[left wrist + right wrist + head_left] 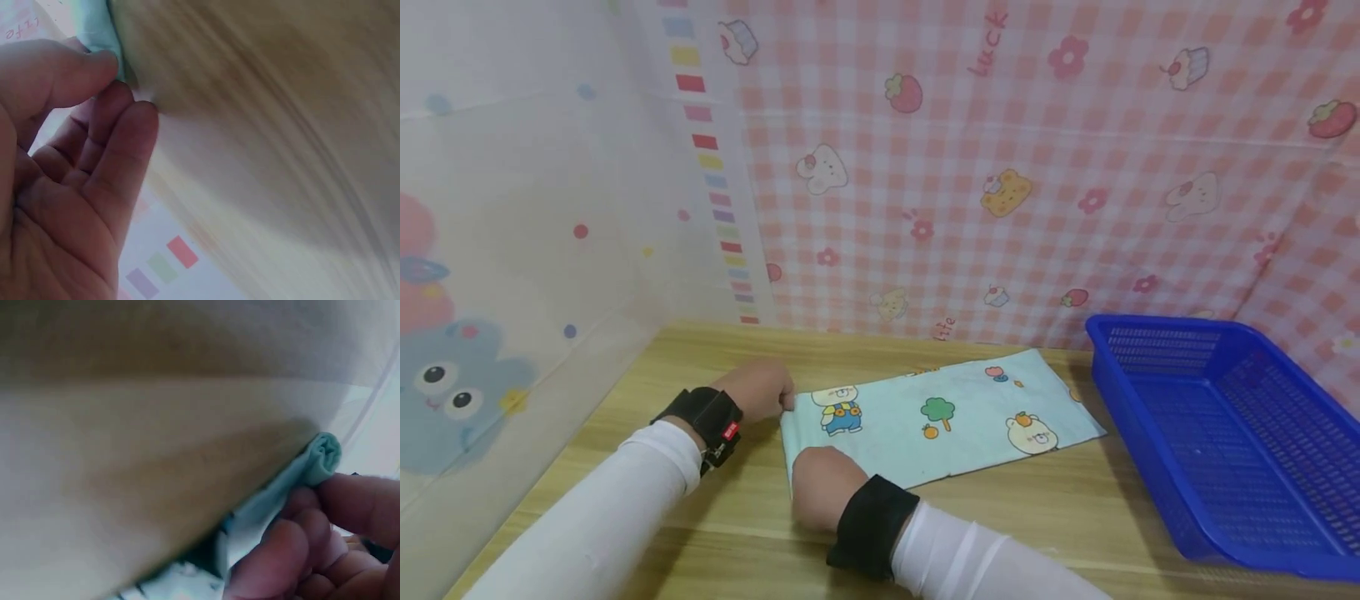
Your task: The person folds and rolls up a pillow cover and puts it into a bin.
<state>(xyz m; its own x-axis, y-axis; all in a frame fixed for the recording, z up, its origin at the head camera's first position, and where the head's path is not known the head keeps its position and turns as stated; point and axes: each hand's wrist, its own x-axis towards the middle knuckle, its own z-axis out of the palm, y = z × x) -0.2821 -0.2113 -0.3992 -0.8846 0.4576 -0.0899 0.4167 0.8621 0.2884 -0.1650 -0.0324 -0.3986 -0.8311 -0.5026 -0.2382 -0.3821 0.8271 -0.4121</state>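
A light-blue cloth (pixel 970 417) printed with bears, a tree and oranges lies folded into a long strip on the table. At the far corner of its left end, my left hand (pixel 756 387) pinches the edge between thumb and fingertips; the left wrist view shows a bit of the cloth (pixel 97 25) at the thumb tip. My right hand (pixel 823 487) holds the near corner of that same end, thumb and curled fingers on it. In the right wrist view the cloth's end (pixel 325 453) is turned into a small tight roll beside the fingers (pixel 275 556).
A blue plastic basket (pixel 1138 450) with meshed walls stands to the right, close to the cloth's right end. The wood-grain table (pixel 737 517) meets a pink checked curtain (pixel 865 250) at the back and a pale printed sheet (pixel 550 275) on the left.
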